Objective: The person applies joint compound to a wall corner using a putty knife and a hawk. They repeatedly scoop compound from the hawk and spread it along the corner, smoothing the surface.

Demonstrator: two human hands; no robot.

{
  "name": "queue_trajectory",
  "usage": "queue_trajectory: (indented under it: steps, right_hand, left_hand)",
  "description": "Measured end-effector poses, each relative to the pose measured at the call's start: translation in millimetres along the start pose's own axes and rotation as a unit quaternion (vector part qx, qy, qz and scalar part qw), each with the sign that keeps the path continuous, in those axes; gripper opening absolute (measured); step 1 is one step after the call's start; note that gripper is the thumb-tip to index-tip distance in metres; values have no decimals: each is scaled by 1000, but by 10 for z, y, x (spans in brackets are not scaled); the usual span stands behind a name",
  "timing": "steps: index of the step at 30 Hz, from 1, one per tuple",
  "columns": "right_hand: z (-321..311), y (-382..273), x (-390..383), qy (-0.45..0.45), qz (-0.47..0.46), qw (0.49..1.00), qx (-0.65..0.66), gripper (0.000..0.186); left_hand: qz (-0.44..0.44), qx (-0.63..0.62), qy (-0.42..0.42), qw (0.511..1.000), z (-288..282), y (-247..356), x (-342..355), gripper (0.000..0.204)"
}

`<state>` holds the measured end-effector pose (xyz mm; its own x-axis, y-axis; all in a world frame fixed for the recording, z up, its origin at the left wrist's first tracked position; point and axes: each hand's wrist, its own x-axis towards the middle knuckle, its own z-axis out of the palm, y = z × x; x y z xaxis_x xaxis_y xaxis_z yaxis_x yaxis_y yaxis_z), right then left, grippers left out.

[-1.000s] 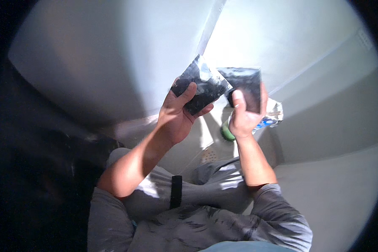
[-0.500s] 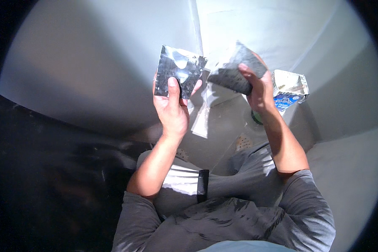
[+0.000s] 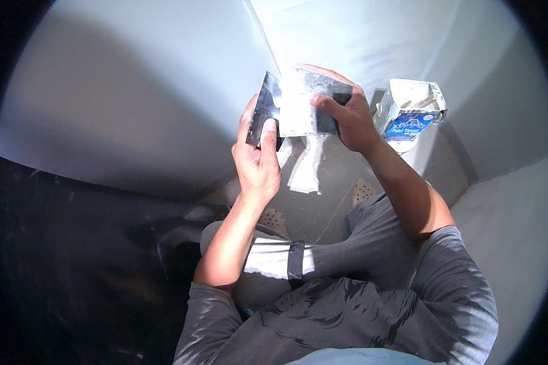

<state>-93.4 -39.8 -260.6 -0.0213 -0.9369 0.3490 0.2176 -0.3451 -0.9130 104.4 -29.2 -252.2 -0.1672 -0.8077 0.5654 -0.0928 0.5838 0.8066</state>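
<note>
Held up near the middle of the view, my left hand [image 3: 259,161] grips a dark, shiny, smudged square plate [image 3: 261,109], thumb on its face and fingers around its left side. Just to the right, my right hand [image 3: 351,121] grips a second square plate [image 3: 299,103], its face bright with glare and dark at the right, thumb across it and fingers along the far edge. The second plate overlaps the right part of the first; whether they touch I cannot tell. A white strip [image 3: 305,173] lies on the floor below them.
Pale, curved-looking walls [image 3: 122,103] rise ahead and right. A cut-open metal can [image 3: 408,121] with a blue label and sticks inside stands at the right. A dark surface [image 3: 91,255] lies at left. My legs and perforated footwear [image 3: 363,191] are below, on a grey floor [image 3: 332,216].
The right-hand plate rose and tilted, and has now come leftward over the left one. The left plate swung upright, then turned more edge-on. The can appears higher in the view.
</note>
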Motion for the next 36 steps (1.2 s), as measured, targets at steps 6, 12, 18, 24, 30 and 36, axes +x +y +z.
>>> queue_trajectory:
  steps: [6,12,18,24,30,36]
  right_hand:
    - [-17,-31,-7,-7,6,1000,7,48]
    - [-76,-100,18,-24,-9,998,-57,51]
    - [-218,-297,123,80,-101,990,-54,57]
    - [59,-222,-17,40,-223,944,-240,48]
    - [-94,-474,-141,-69,81,915,-389,35]
    - [-222,-701,-609,167,-133,780,-589,29]
  left_hand:
    - [-74,2,-42,996,10,-8,-27,44]
    - [-164,-60,-129,976,-13,-49,-46,42]
    - [-231,-285,15,930,-10,58,58,37]
    - [-250,-406,8,879,8,195,149,45]
    - [-235,-387,4,891,29,146,354,42]
    - [-220,-275,-112,929,553,1,470,40]
